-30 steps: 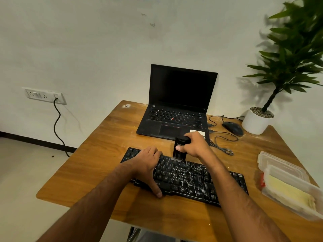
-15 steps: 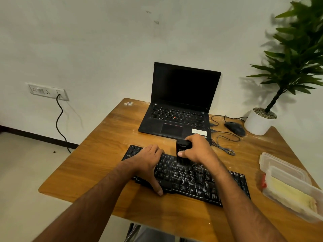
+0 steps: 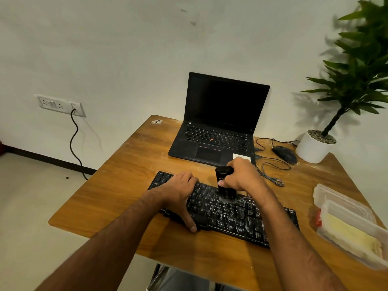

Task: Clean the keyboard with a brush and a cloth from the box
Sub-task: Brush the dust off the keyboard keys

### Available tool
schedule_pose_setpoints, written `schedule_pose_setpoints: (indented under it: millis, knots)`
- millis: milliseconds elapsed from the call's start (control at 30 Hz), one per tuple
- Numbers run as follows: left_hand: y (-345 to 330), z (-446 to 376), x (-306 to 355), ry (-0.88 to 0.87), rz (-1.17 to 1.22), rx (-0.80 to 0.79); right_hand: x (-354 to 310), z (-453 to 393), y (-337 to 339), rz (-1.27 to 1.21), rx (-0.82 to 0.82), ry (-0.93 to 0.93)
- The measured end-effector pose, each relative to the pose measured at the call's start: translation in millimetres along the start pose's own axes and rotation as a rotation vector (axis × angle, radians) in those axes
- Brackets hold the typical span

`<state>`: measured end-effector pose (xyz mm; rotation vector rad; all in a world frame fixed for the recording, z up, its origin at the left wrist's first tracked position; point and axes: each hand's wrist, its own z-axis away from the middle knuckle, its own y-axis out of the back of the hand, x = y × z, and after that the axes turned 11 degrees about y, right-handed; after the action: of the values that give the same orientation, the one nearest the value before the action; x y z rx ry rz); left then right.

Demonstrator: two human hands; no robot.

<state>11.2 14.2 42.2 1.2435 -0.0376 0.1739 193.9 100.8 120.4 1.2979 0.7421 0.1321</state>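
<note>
A: Entry, far left first. White wall socket plate (image 3: pixel 59 105) with a black cable (image 3: pixel 74 141) hanging from it toward the floor.

B: Noted. Next along?

A: Brown wooden counter (image 3: pixel 126 185). Near its front middle lies the black full-size keyboard (image 3: pixel 226 211), slightly slanted, its keys on the right half streaked with white dust.

B: Hands?

A: Left hand (image 3: pixel 179 190) rests on the keyboard's left part, fingers (image 3: pixel 186 180) laid over the far keys, thumb hooked over the near edge, so it grips that end. Right hand (image 3: pixel 243 175) has its fingers curled round a short black upright brush (image 3: pixel 224 181); the brush's lower end touches the keys at the keyboard's far middle. The bristles look blurred.

B: Behind the keyboard?

A: Open black laptop (image 3: pixel 220 127), screen dark, at the far edge. Right of it, a black corded mouse (image 3: pixel 284 154) with its cable looped on the counter, then a green leafy plant in a white round pot (image 3: pixel 313 147) at the far right corner.

B: Box?

A: Clear plastic box (image 3: pixel 354 234) at the near right edge, holding a pale yellow cloth (image 3: pixel 350 236). A clear lid (image 3: pixel 327 192) lies just beyond it, touching or overlapping; cannot tell which.
</note>
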Motion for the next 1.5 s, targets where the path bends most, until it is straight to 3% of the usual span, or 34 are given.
schedule_pose_setpoints:
  millis: [167,400,500,633,800,967,1200,1333,1500]
  knots:
    - [-1,-1,0,0.006,-0.006,0.010,-9,-2,-14,-0.287,0.138,0.067]
    - [-3,-4,-1,0.012,-0.007,0.010,10,16,-16,-0.505,-0.014,-0.025]
    - [-3,-3,-1,0.012,-0.016,0.014,8,12,-11,-0.651,0.059,-0.013]
    - [-3,-2,0,0.016,-0.025,0.014,4,13,-30,-0.493,0.173,0.033]
    - [-5,-2,-1,0.009,-0.022,0.025,10,28,-16,-0.510,-0.060,0.094]
    - [-4,-3,-1,0.007,-0.012,0.037,8,22,-25,-0.514,0.165,0.102]
    - [-4,-1,0,-0.008,-0.023,0.048,10,29,-19,-0.403,-0.072,0.172]
    - [-3,0,0,-0.007,-0.013,0.050,7,28,-29,-0.414,0.125,0.170]
    - [-4,-2,-1,-0.004,-0.012,0.048,10,36,-27,-0.389,-0.069,0.211]
